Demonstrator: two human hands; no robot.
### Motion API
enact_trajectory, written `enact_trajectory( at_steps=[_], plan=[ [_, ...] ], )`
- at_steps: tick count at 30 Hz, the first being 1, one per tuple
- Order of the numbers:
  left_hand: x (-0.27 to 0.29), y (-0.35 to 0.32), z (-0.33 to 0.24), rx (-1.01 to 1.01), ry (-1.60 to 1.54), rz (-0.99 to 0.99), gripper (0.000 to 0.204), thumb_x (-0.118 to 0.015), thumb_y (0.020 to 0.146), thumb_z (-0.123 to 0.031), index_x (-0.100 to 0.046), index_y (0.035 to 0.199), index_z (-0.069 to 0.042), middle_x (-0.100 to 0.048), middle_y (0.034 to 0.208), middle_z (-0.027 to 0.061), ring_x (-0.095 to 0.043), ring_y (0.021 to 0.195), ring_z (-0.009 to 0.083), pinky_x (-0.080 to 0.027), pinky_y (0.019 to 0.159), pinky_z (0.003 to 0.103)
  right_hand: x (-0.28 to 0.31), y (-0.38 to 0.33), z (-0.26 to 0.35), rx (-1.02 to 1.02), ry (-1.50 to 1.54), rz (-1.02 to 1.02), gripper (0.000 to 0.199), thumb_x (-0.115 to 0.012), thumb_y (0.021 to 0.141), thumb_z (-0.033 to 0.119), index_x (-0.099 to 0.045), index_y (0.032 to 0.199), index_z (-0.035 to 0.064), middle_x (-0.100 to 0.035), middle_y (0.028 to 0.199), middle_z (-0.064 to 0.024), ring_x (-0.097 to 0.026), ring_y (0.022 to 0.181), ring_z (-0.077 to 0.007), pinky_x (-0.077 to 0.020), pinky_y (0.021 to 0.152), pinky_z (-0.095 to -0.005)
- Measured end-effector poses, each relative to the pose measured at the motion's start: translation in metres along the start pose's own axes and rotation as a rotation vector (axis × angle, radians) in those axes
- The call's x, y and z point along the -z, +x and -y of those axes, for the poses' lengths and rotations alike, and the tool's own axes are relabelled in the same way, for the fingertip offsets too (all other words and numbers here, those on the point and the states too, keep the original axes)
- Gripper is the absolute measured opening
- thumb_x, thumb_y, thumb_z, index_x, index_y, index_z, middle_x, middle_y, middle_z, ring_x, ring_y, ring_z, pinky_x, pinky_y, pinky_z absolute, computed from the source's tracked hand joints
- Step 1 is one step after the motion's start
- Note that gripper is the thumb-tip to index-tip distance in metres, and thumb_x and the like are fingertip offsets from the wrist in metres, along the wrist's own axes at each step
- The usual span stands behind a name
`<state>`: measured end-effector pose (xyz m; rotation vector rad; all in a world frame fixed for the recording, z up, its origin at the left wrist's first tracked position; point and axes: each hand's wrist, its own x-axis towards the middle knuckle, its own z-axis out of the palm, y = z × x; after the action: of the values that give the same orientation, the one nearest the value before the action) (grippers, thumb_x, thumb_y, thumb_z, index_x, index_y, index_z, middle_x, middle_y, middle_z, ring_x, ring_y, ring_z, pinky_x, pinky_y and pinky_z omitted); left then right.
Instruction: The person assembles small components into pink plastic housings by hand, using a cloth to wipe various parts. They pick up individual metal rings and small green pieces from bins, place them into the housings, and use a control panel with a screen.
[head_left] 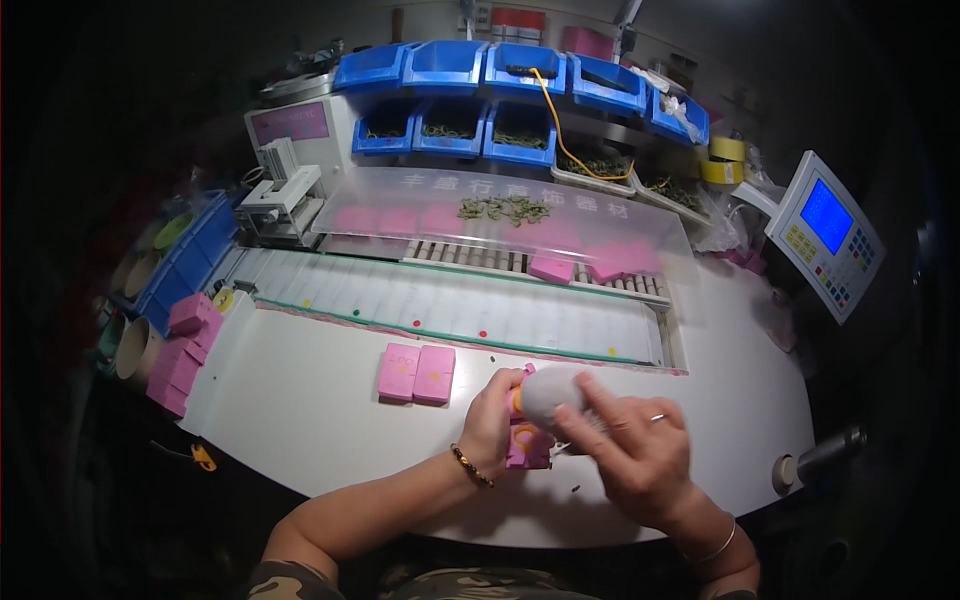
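Note:
My left hand (487, 425) grips a pink mould block (530, 452) with a yellow-orange ring mark, above the white table near me. Another pink edge shows at its upper side, partly covered. In my right hand (640, 455) is a grey rounded pad (552, 393), blurred by motion, held between the fingers over the block. It hides much of the block, and I cannot tell whether they touch. To the left of my hands, two pink blocks (416, 374) lie side by side on the table.
Beyond the blocks runs a white conveyor belt (440, 312) with green edges. Over it, a clear shelf (380, 200) carries greenish pieces. Blue bins (520, 133) stand behind. A control panel (830, 222) is at right, a small press (283, 195) at far left, stacked pink blocks (180, 365) at left.

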<state>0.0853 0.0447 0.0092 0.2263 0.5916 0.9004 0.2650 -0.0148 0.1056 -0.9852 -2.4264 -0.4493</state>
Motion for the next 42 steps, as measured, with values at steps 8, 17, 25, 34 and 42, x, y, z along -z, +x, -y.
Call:
enact_trajectory(
  at_steps=[8,17,25,34,42],
  plan=[
    [-0.015,-0.020,-0.012,-0.930,0.814,0.031,0.028,-0.035,0.100,-0.018,-0.042,0.078,-0.002,-0.039,0.075,0.0037,-0.037,0.069,0.0116,-0.036,0.066,0.026,0.002,0.004,0.010,0.084,0.043,0.120,0.043,-0.064,0.082,0.015,-0.066,0.124,0.0165,-0.061,0.132,-0.0101,-0.061,0.074,-0.0105,-0.0413,0.072,-0.0249],
    [-0.002,-0.019,-0.022,-0.855,0.921,-0.057,0.028,-0.037,0.101,-0.022,-0.044,0.081,-0.004,-0.042,0.078,0.0030,-0.042,0.071,0.0116,-0.040,0.066,0.025,0.017,0.017,0.012,-0.001,0.038,-0.190,0.036,-0.067,0.079,0.011,-0.070,0.115,0.0102,-0.066,0.122,-0.0120,-0.060,0.070,-0.0133,-0.0419,0.069,-0.0273],
    [-0.018,-0.025,-0.011,-0.624,0.402,-0.109,0.029,-0.049,0.102,-0.035,-0.057,0.101,-0.007,-0.057,0.088,0.0001,-0.055,0.078,0.0080,-0.046,0.067,0.024,0.018,0.016,0.010,0.003,0.051,-0.086,0.041,-0.066,0.076,0.011,-0.070,0.117,0.0132,-0.065,0.124,-0.0094,-0.062,0.077,-0.0126,-0.0396,0.072,-0.0251],
    [0.003,-0.035,-0.005,-0.690,0.497,-0.016,0.026,-0.049,0.103,-0.030,-0.052,0.110,-0.005,-0.060,0.095,0.0043,-0.057,0.082,0.0106,-0.049,0.076,0.026,-0.011,-0.001,0.026,0.159,0.153,0.211,0.054,-0.061,0.077,0.015,-0.061,0.131,0.0185,-0.058,0.137,-0.0059,-0.054,0.067,-0.0126,-0.0408,0.071,-0.0260],
    [-0.007,-0.042,-0.021,-0.812,0.364,-0.121,0.024,-0.050,0.103,-0.029,-0.047,0.101,-0.005,-0.057,0.081,0.0052,-0.055,0.071,0.0101,-0.047,0.065,0.024,0.018,0.026,0.019,-0.063,0.071,-0.406,0.033,-0.069,0.077,0.021,-0.074,0.109,0.0154,-0.068,0.120,-0.0023,-0.061,0.075,-0.0117,-0.0409,0.072,-0.0241]
  ],
)
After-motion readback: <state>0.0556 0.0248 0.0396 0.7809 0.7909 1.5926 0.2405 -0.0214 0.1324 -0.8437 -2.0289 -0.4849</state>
